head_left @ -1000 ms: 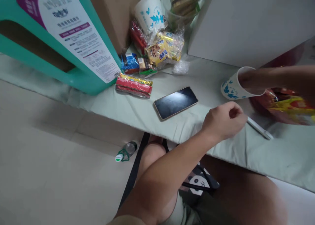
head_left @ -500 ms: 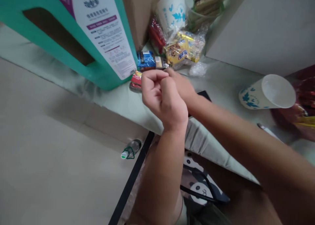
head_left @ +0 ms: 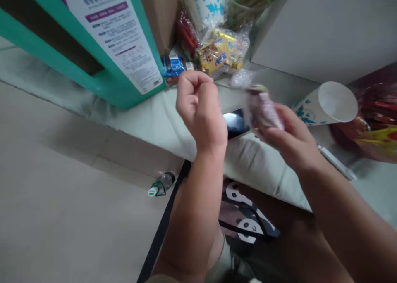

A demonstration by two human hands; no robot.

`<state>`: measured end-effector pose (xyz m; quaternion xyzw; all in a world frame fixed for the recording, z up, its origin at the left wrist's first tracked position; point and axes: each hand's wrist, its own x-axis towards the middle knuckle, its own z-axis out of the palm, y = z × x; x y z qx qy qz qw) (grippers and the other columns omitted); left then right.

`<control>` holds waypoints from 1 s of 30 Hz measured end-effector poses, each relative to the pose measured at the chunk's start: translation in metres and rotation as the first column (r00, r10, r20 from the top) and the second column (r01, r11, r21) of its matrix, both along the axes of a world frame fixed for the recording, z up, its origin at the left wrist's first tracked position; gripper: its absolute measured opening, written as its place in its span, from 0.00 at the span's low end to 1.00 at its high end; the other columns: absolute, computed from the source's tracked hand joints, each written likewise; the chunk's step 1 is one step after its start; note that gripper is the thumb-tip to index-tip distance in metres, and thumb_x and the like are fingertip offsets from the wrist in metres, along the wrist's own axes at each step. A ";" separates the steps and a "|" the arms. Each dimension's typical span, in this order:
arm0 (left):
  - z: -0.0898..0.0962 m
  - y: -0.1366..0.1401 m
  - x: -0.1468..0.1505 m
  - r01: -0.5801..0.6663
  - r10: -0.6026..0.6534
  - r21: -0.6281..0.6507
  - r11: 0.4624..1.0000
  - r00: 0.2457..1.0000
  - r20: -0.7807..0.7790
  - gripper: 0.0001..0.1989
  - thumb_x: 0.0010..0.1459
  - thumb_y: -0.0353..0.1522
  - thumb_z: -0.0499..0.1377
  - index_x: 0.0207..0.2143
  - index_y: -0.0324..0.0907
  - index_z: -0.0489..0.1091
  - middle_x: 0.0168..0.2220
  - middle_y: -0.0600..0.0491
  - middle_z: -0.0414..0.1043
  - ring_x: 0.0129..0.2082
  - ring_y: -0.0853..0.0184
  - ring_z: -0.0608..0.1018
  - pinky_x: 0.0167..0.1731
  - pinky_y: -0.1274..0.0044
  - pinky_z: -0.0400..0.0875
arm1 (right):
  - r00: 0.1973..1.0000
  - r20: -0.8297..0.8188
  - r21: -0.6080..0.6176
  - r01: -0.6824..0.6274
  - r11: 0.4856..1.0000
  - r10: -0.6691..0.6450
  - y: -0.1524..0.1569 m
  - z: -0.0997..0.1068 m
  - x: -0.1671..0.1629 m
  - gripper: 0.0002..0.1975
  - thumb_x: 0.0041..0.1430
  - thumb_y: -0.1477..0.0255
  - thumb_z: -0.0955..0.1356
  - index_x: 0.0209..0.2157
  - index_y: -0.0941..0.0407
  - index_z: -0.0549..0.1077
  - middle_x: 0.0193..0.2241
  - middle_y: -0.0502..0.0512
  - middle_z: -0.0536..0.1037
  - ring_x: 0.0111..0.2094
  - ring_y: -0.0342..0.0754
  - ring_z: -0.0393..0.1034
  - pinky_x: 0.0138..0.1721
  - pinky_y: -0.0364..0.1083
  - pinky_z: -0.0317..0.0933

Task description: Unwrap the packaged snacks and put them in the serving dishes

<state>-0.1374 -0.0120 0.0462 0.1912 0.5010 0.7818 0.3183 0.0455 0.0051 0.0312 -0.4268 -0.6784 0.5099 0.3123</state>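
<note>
My right hand [head_left: 291,138] grips a small snack packet [head_left: 263,109] with a shiny pinkish-brown wrapper, smeared by motion. The packet is held above the table, over the right part of a dark phone [head_left: 237,123] lying flat on the cloth. My left hand [head_left: 201,109] is raised in the middle with its fingers curled into a closed fist; what it holds, if anything, is hidden. Just beyond that fist are a blue snack packet [head_left: 173,66] and a yellow cookie packet [head_left: 214,55] in clear wrapping.
A large green jug [head_left: 124,89] stands at the left on the cloth-covered table [head_left: 149,122]. A paper cup [head_left: 338,103] tilts at the right beside red bags [head_left: 378,126] and a white pen-like stick [head_left: 338,163]. Another cup [head_left: 206,6] is at the back. A bottle [head_left: 163,184] is below.
My right hand has moved right, out from behind my left hand, and now shows a snack packet in it. A red packet beside the jug no longer shows there. The view has shifted slightly.
</note>
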 end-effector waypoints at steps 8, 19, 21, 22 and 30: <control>-0.025 0.009 0.081 0.767 -0.784 -0.193 0.612 0.620 -0.024 0.11 0.63 0.41 0.62 0.40 0.43 0.70 0.39 0.53 0.74 0.35 0.70 0.77 0.36 0.78 0.72 | 0.829 -0.396 -0.549 0.131 0.826 -0.395 -0.060 -0.033 0.099 0.21 0.54 0.49 0.72 0.43 0.47 0.78 0.41 0.54 0.84 0.36 0.55 0.79 0.39 0.55 0.76; -0.056 0.008 0.151 0.800 -0.810 -0.129 0.587 0.580 -0.091 0.21 0.55 0.51 0.68 0.44 0.49 0.73 0.32 0.55 0.72 0.26 0.71 0.73 0.25 0.79 0.72 | 0.835 -0.417 -0.616 0.031 0.787 -0.359 -0.039 -0.054 0.126 0.30 0.56 0.42 0.66 0.49 0.51 0.70 0.39 0.57 0.81 0.30 0.52 0.76 0.22 0.48 0.67; -0.064 0.015 0.155 0.744 -0.755 -0.131 0.656 0.640 -0.143 0.21 0.50 0.45 0.73 0.43 0.49 0.74 0.32 0.58 0.71 0.26 0.74 0.72 0.27 0.81 0.71 | 0.852 -0.423 -0.545 0.032 0.838 -0.308 -0.039 -0.055 0.130 0.33 0.57 0.40 0.64 0.53 0.50 0.68 0.45 0.58 0.80 0.37 0.55 0.78 0.26 0.50 0.71; -0.068 0.018 0.155 0.711 -0.720 -0.120 0.693 0.675 -0.161 0.20 0.50 0.43 0.74 0.42 0.49 0.73 0.32 0.58 0.70 0.27 0.74 0.71 0.28 0.82 0.71 | 0.872 -0.414 -0.479 0.036 0.877 -0.261 -0.038 -0.055 0.133 0.35 0.56 0.41 0.66 0.56 0.50 0.67 0.50 0.59 0.79 0.43 0.56 0.77 0.31 0.51 0.73; -0.078 0.022 0.166 0.775 -0.712 -0.075 0.628 0.533 -0.457 0.18 0.60 0.47 0.66 0.48 0.50 0.71 0.43 0.55 0.72 0.35 0.71 0.75 0.37 0.78 0.74 | 0.911 -0.153 -0.235 0.344 0.909 -0.384 -0.030 -0.049 0.139 0.23 0.54 0.56 0.74 0.46 0.52 0.67 0.38 0.54 0.78 0.37 0.50 0.73 0.40 0.50 0.69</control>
